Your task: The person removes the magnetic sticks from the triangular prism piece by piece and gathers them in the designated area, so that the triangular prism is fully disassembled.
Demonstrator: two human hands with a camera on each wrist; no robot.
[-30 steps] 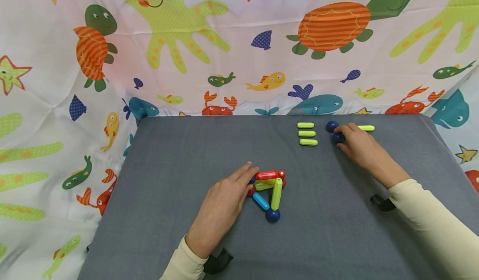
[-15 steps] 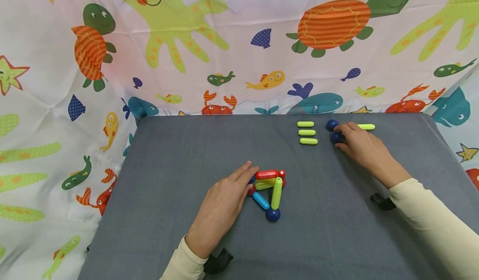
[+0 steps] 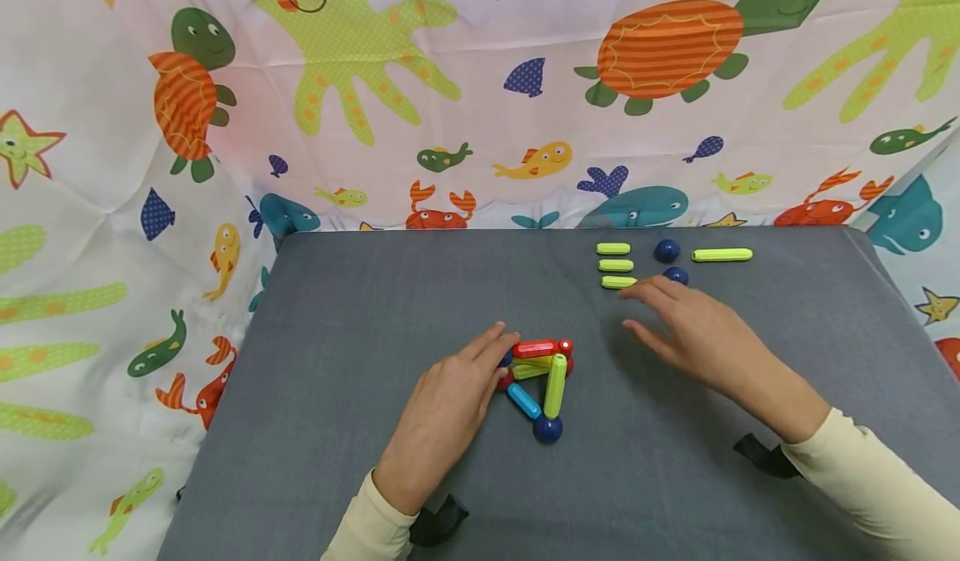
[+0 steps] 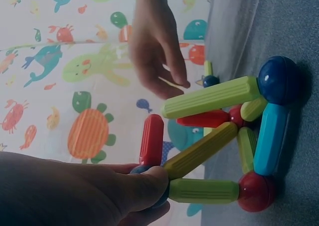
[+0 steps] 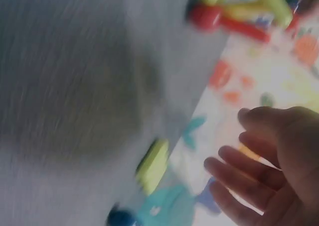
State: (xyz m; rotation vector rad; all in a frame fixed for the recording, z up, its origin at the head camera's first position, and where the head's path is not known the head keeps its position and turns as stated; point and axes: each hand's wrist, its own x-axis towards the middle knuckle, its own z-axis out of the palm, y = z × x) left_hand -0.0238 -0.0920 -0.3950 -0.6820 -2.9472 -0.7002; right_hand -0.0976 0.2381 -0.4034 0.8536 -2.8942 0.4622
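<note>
My left hand [image 3: 442, 419] pinches a dark blue ball [image 4: 141, 169] at a raised corner of a magnetic stick-and-ball frame. That frame joins a red stick [image 3: 536, 349], a light green stick [image 3: 555, 386], a blue stick [image 3: 523, 401], a yellow stick [image 4: 202, 149] and red balls. Another blue ball [image 3: 548, 429] rests on the table at its near corner. My right hand [image 3: 705, 340] hovers over the table with loosely spread fingers and holds nothing. Its fingertips are near the closest of three short green sticks [image 3: 617, 282] and partly cover the view of it.
Two loose blue balls, the far one [image 3: 667, 251] and the nearer one [image 3: 676, 275], lie at the back right. Beside them is a longer green stick [image 3: 722, 255]. A printed sea-animal curtain [image 3: 480, 111] hangs behind the grey table [image 3: 360, 311].
My right hand has left the blue balls and longer green stick, moving left and toward me; both balls stay in place. My left hand and the frame have barely moved.
</note>
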